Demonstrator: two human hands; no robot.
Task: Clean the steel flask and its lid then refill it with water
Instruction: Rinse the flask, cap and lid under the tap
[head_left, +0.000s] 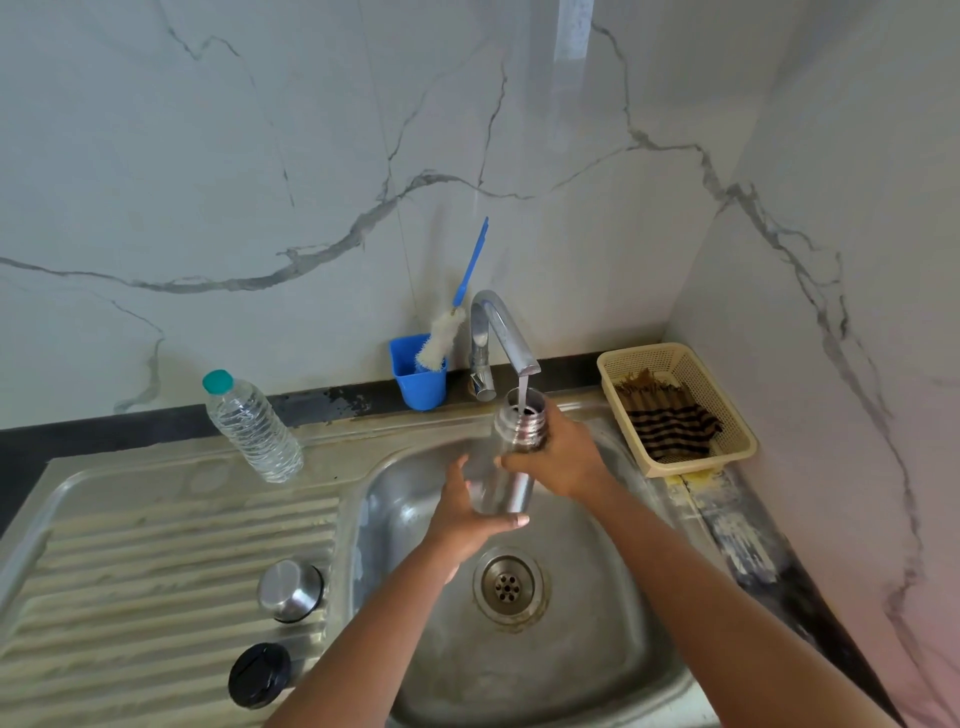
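While water runs from the tap (511, 338), the right hand (563, 457) grips the steel flask (511, 457) near its neck, axis near-upright, mouth under the stream; the open left hand (470, 512) cups its base.

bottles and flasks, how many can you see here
2. The steel flask is held over the sink under the running tap. A clear plastic water bottle with a teal cap stands on the sink's back edge, left of the basin. None seem hidden.
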